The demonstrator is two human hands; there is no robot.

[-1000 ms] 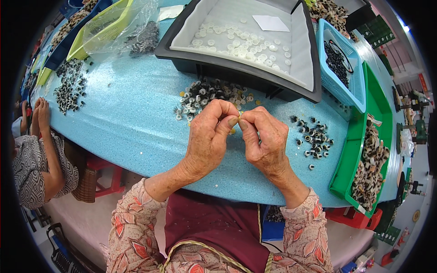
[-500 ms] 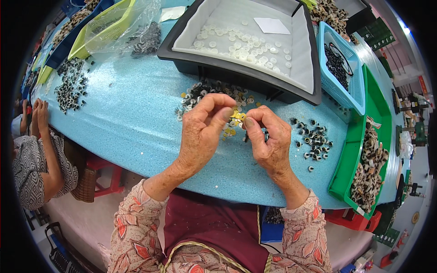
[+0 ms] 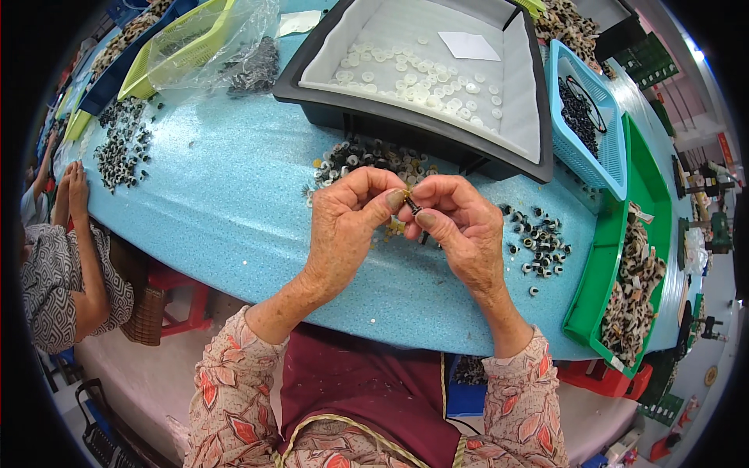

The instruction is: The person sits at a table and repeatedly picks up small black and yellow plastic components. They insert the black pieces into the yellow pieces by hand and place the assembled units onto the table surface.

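My left hand [image 3: 349, 222] and my right hand [image 3: 472, 238] meet fingertip to fingertip over the table. Between the right thumb and fingers is a small black ridged peg [image 3: 413, 206], its upper end at the left fingertips. The left thumb and forefinger pinch at that end; a speck of yellow shows there, but what they hold is mostly hidden. Just beyond my hands lies a heap of small black and white pieces [image 3: 360, 154]. Some yellow discs [image 3: 394, 228] show below the fingers. Right of my right hand are scattered black pegs with white parts [image 3: 544, 242].
A black tray [image 3: 413, 117] lined in white holds translucent washers. To its right stand a blue basket [image 3: 612, 168] and a green tray [image 3: 581, 316] of mottled furry pieces. More small pieces [image 3: 121, 148] and a lime basket [image 3: 140, 78] lie left, near another person's hands [image 3: 74, 187].
My fingertips have come together. The black ridged peg now shows between them, and the fingers cover most of the yellow discs visible before.
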